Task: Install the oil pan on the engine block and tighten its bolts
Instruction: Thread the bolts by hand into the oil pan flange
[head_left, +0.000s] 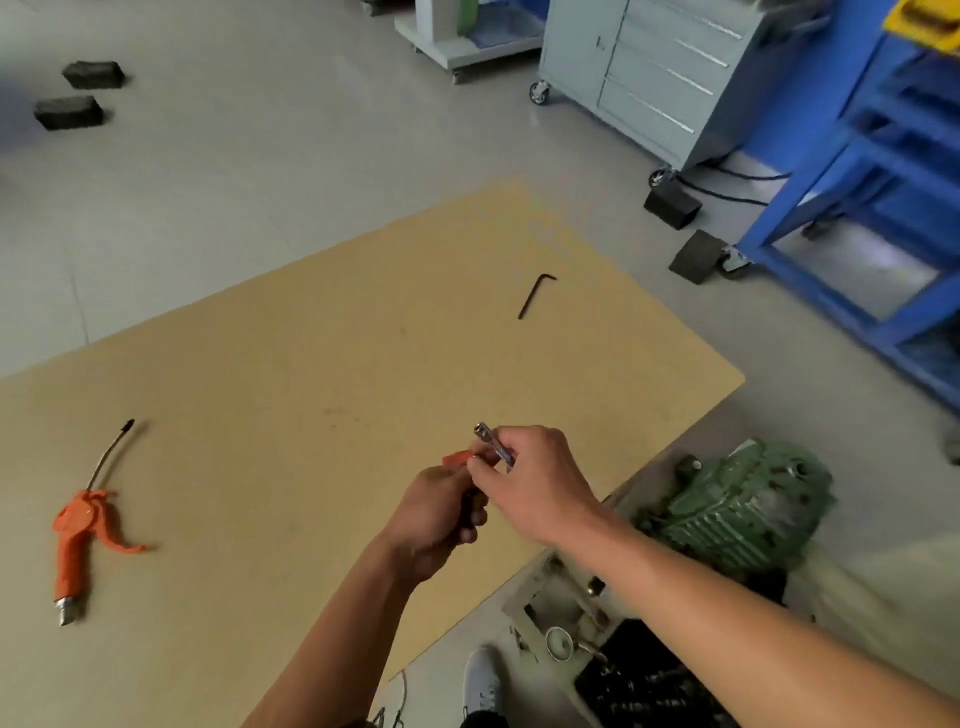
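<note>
left hand (434, 517): curled round orange-tipped handle (457, 460); right hand (532, 480): pinching metal shaft (492, 442)

Orange blow gun (78, 535), grey cabinet (649, 78), blue rack (810, 176)

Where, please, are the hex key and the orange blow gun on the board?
hex key (530, 297), head view, on its long shank.
orange blow gun (72, 556), head view, on its handle.

- Left hand (434, 512), forearm rising from the lower edge, curls its fingers round a tool handle (456, 459).
- Right hand (537, 480), arm reaching in from the right, pinches a metal shaft (493, 444).
- The hands touch.
</note>
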